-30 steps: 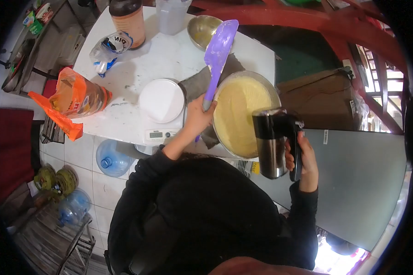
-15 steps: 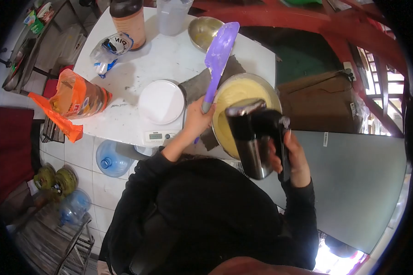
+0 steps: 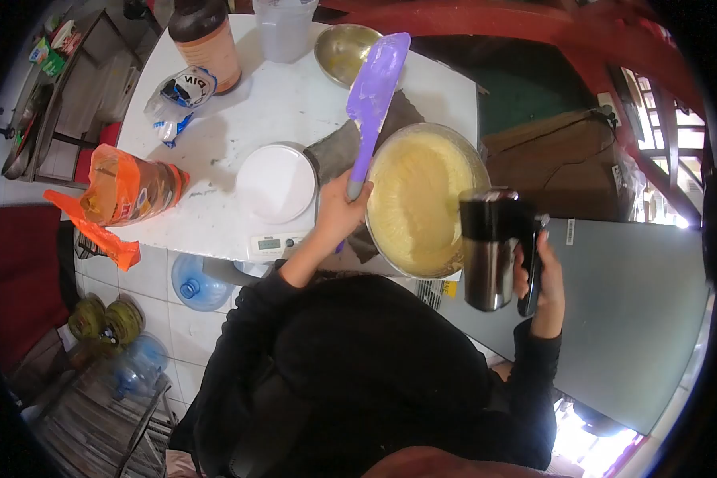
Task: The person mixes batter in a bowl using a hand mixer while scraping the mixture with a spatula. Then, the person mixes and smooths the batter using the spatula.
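My left hand (image 3: 343, 209) is closed round the handle of a purple spatula (image 3: 374, 84), whose batter-smeared blade points up and away from me. That hand rests against the left rim of a metal mixing bowl (image 3: 472, 151). Pale yellow batter (image 3: 422, 187) with swirl marks fills the bowl. My right hand (image 3: 543, 275) grips the black handle of a black and silver hand mixer (image 3: 487, 259), held over the bowl's right edge. Its beaters are hidden by its body. Left of my left hand is a white kitchen scale (image 3: 275, 185).
On the white table (image 3: 223, 127) stand an orange bag (image 3: 135, 187), a crumpled clear packet (image 3: 179, 103), a brown bottle (image 3: 207, 48), a clear plastic container (image 3: 285, 32) and a small metal bowl (image 3: 342, 54). A grey cloth (image 3: 331, 151) lies beside the mixing bowl. A grey surface (image 3: 613, 311) adjoins on the right.
My right hand has moved the hand mixer rightward, from over the batter to the bowl's right edge, uncovering the batter. My left hand keeps its grip on the spatula, nearly still.
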Available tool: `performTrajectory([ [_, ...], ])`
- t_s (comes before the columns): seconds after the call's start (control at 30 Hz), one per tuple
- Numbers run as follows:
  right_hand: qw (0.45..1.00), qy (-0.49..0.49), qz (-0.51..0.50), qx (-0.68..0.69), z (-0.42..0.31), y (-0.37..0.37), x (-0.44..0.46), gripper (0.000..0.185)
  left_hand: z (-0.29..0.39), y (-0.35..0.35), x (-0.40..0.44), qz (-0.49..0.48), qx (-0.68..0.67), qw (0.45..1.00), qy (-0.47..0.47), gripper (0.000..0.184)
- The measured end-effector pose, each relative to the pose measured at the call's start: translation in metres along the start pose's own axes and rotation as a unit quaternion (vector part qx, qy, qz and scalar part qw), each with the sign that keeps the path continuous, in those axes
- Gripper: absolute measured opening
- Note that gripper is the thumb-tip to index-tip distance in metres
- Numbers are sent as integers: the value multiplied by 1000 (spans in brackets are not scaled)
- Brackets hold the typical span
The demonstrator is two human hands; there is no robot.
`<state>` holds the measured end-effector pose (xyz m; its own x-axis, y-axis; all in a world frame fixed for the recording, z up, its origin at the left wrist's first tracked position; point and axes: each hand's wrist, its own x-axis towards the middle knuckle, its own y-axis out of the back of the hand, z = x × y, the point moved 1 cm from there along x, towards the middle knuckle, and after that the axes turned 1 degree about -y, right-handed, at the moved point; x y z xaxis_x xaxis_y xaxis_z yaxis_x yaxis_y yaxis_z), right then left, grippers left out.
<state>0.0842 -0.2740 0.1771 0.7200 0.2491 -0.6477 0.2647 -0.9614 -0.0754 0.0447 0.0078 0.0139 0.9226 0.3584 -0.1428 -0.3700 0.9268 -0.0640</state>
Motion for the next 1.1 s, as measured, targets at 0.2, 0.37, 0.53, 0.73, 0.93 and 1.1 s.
performTrajectory([
  [0.2,990,-13,-112,-83,13,-39,-28,50,0,2,1,-24,8,999,23,32],
  [0.37,981,31,-189,-23,10,-61,1,54,1,0,-2,-17,-3,999,38,33],
  [0.53,979,76,-137,132,0,-43,45,54,1,0,-2,-12,-4,999,33,34],
  [0.73,992,79,12,96,0,-8,15,52,-1,-1,-2,-16,-8,999,37,34],
  [0.93,1000,-18,0,22,16,-4,-26,39,1,0,-1,-14,12,999,33,34],
  [1.1,993,-33,-111,-25,16,-41,-23,40,1,0,-1,-17,6,999,28,34],
])
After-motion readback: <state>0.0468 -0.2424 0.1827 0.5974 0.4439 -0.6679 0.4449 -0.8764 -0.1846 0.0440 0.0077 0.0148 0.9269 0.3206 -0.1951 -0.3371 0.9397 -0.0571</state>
